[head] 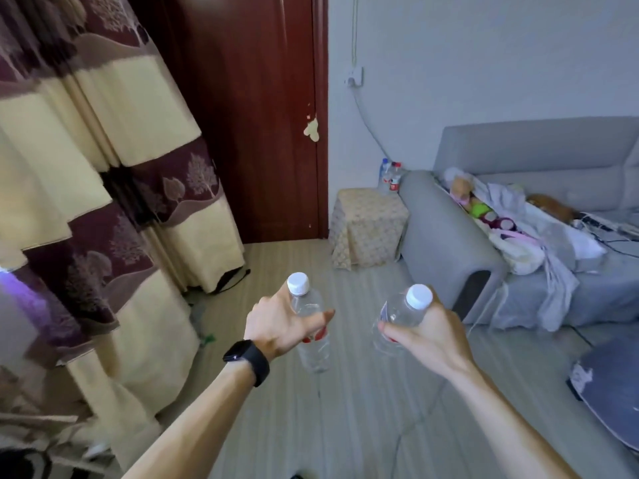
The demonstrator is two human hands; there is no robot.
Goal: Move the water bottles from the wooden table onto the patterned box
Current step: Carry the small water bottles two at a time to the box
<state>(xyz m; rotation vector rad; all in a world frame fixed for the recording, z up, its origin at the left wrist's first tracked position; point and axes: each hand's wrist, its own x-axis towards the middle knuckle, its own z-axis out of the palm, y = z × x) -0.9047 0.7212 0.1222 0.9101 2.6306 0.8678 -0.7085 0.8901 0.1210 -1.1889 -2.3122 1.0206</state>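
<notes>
Left hand [280, 321]: fingers [325, 316] wrapped around the upper body of a clear water bottle [309, 326], white cap up, red label partly covered by the grip; bottle upright, carried in the air above the floor. Black watch [247, 361] on the left wrist.

Right hand [427, 335]: fingers [389, 331] clenched around a second clear bottle [403, 314], white cap, tilted with its cap toward the right; also carried clear of any surface.

The two held bottles are near each other, not touching.

Floor [345, 409]: pale striped boards beneath both hands.

Patterned box [368, 226]: beige covering, standing on the floor well ahead of the hands, against the grey sofa [446, 233] arm and near the dark red door [249, 115].

Further bottles [390, 176]: a small cluster at the box's far right corner beside the sofa arm; blurred, count uncertain.

Sofa seat: heaped with clothes and soft toys [511, 229].

Striped curtain [103, 167]: left side.
</notes>
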